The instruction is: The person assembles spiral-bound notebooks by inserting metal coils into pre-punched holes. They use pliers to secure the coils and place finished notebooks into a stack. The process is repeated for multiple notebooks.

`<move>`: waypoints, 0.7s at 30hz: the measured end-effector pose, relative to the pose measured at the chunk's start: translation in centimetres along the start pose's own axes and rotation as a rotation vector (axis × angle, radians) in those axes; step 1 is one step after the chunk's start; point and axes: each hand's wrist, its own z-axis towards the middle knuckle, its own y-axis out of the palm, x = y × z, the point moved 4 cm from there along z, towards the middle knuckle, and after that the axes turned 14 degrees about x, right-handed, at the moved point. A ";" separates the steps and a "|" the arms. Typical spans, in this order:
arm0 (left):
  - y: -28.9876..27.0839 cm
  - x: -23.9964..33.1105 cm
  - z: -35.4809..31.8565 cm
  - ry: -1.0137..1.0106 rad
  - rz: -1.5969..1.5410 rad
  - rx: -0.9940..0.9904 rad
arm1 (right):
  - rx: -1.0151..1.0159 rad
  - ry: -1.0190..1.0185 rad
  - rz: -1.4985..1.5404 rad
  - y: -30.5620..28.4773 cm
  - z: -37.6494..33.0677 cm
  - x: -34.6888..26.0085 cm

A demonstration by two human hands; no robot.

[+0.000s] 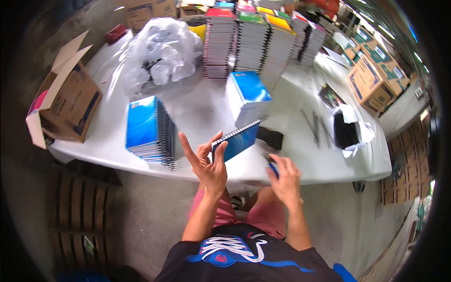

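Blue spiral notebook (244, 143), over the table (305, 167)'s near edge, pinched by left hand (210, 165); blue-handled tool (273, 169), at right, clasped in right hand (286, 179) (apparently binding work, next needing tool brought to coil (241, 129)).

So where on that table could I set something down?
Bare tabletop shows between the left blue stack and the middle blue stack, and between the latter and the dark strips. Crowded: the back, with tall notebook stacks and plastic bag, and front centre, around the held notebook.

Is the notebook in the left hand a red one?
No, the left hand holds a blue notebook.
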 end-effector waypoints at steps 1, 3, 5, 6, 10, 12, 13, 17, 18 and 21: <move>-0.4 0.2 0.6 -0.070 -0.051 0.026 | -0.085 0.083 -0.174 0.2 0.0 1.7; -0.6 1.7 1.7 -0.202 -0.159 0.075 | 0.060 0.052 -0.358 1.5 -0.5 5.2; -1.3 3.2 2.2 -0.259 -0.183 0.100 | 0.159 -0.002 -0.106 1.7 0.7 3.6; -1.9 3.6 2.4 -0.245 -0.181 0.119 | 0.169 -0.037 0.231 0.8 1.8 1.3; -4.2 6.4 2.2 -0.111 -0.179 0.071 | -0.138 0.177 1.550 2.3 3.3 -7.3; -7.1 7.4 2.5 0.159 -0.090 0.145 | -0.183 0.335 1.881 2.2 4.6 -11.3; -9.6 7.6 2.9 0.361 -0.037 0.250 | -0.232 0.289 1.798 1.3 6.1 -13.3; -20.5 1.9 2.9 0.234 0.271 0.514 | -0.341 0.193 1.621 0.8 11.8 -20.1; -22.8 -1.5 1.8 0.057 0.385 0.525 | -0.373 0.102 1.557 1.0 13.4 -21.6; -31.9 -18.9 -7.8 -0.987 0.530 0.421 | -0.502 -0.055 1.427 3.3 15.9 -26.5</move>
